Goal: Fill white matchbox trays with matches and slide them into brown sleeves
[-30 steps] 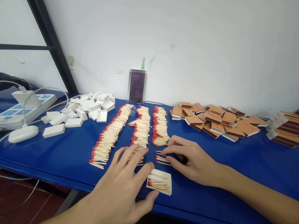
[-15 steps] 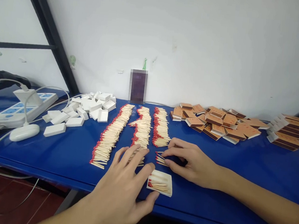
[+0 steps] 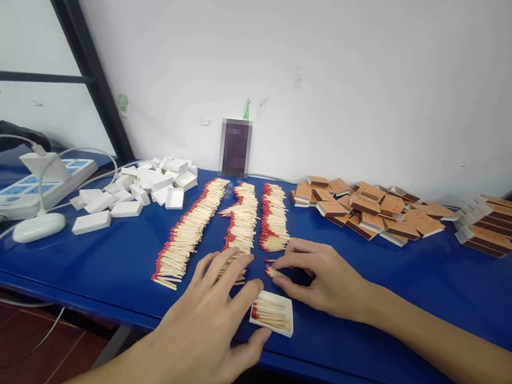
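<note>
A small white matchbox tray [image 3: 288,317] with several red-tipped matches in it lies near the front of the blue table. The thumb and index finger of my left hand [image 3: 214,321] bracket this tray at its near and far edges, while the other fingers stretch over the near end of the middle row of matches [image 3: 243,221]. Just beyond the tray, my right hand [image 3: 320,277] pinches a small bunch of matches [image 3: 272,271] between thumb and fingers, close to the table. One more match [image 3: 269,260] shows beside the fingertips.
Match rows [image 3: 189,228] lie left and right [image 3: 274,218] of the middle one. White empty trays [image 3: 148,184] are heaped at back left, near a power strip [image 3: 34,189] with cables. Orange matchbox sleeves [image 3: 367,209] are piled at back right, beside a stack of matchboxes [image 3: 497,224].
My right thumb and fingers have closed in, drawing the loose matches into a tighter bunch. My left hand and the tray stay nearly where they were.
</note>
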Demonstrator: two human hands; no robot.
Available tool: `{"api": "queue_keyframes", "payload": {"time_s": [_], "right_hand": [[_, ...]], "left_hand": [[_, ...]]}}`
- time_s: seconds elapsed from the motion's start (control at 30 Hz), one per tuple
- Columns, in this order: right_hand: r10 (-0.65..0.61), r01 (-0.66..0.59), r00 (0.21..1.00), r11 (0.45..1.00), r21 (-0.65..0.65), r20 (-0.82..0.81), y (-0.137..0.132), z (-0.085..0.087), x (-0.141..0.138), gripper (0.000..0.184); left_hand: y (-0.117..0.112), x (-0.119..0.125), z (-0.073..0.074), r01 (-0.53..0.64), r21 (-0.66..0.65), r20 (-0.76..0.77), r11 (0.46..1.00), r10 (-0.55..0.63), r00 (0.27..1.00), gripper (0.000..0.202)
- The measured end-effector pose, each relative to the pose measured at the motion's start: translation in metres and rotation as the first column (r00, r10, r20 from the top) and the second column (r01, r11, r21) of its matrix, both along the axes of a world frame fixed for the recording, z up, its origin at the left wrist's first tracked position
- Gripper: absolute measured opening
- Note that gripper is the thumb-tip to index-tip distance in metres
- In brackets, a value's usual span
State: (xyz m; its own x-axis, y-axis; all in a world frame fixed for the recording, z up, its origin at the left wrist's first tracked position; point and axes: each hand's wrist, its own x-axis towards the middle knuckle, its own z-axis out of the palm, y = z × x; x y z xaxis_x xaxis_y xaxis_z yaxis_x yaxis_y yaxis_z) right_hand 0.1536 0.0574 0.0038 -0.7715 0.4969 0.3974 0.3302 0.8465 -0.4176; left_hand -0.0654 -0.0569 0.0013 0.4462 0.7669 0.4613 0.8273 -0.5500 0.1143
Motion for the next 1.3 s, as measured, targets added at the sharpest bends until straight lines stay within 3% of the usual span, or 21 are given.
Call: {"api": "queue_keyframes", "payload": {"time_s": [0.27, 0.67, 1.3], "right_hand": [[0.047, -0.046, 0.999, 0.999, -0.011, 0.017, -0.0002, 0.0011, 0.0006, 0.020], [-0.114, 0.109, 0.993, 0.982, 0.155, 0.025, 0.0041, -0.0025, 0.0026, 0.026], [-0.103, 0.092, 0.992, 0.986, 0.142, 0.074, 0.0034, -0.0036, 0.0031, 0.026]], "left_hand": [[-0.0015, -0.0004, 0.0003, 0.001, -0.035, 0.000, 0.999, -0.001, 1.000, 0.030], [-0.0016, -0.0013, -0.0004, -0.010, -0.049, -0.010, 0.999, 0.009, 1.000, 0.032], [-0.0018, -0.0014, -0.0007, -0.009, -0.032, -0.028, 0.999, 0.008, 1.000, 0.032]]}}
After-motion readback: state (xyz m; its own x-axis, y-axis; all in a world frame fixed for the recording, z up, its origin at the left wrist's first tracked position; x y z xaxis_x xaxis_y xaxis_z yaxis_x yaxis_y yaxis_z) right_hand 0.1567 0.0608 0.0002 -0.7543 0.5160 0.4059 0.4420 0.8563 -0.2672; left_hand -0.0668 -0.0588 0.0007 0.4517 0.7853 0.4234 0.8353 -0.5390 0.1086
